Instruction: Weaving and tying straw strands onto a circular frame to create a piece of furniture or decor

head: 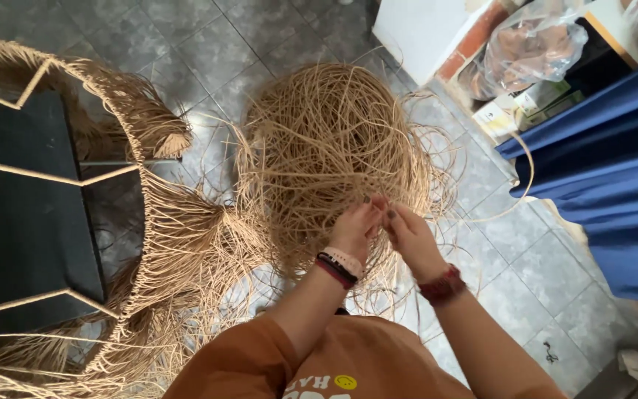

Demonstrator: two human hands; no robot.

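Here, a big tangled bundle of tan straw strands (pixel 334 148) is seen on the grey tiled floor (pixel 223 52), right in front of the person. The left hand (pixel 356 229) and the right hand (pixel 407 236) are held together at its near edge, fingertips pinched on thin strands. Beside it, to the left, a metal frame (pixel 60 177) wrapped and fringed with the same straw is seen. A blue cloth (pixel 607 162) is hung on the right.
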